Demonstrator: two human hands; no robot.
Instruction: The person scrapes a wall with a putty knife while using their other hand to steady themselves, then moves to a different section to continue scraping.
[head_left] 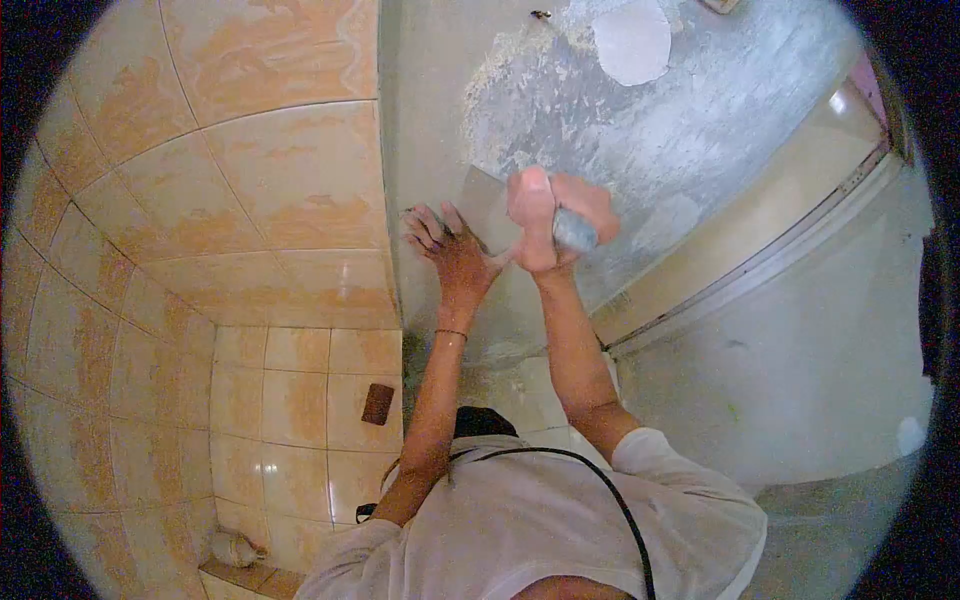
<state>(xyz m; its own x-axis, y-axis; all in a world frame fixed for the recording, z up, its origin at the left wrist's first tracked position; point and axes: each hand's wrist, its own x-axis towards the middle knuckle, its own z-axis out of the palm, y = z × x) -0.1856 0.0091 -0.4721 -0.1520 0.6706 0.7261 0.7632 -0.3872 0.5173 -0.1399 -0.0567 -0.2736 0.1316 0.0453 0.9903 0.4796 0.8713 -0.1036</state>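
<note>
My right hand [545, 215] is closed round the rounded grey-blue handle [576, 232] of a scraper. Its flat greyish blade [484, 198] shows to the left of the fist and appears to lie against the grey wall [430, 110]. My left hand [455, 250] is spread on that wall just below the blade, holding nothing, its thumb reaching toward my right wrist. Above both hands is a rough, flaking patch [530, 100] of the wall coating. How the blade joins the handle is hidden by my fingers.
A tiled wall [290, 180] stands close on my left, meeting the grey wall at a corner edge. To the right runs a pale door frame [740, 245]. A small brown block [377, 404] is on the tiles lower left. A black cable [610, 480] crosses my shirt.
</note>
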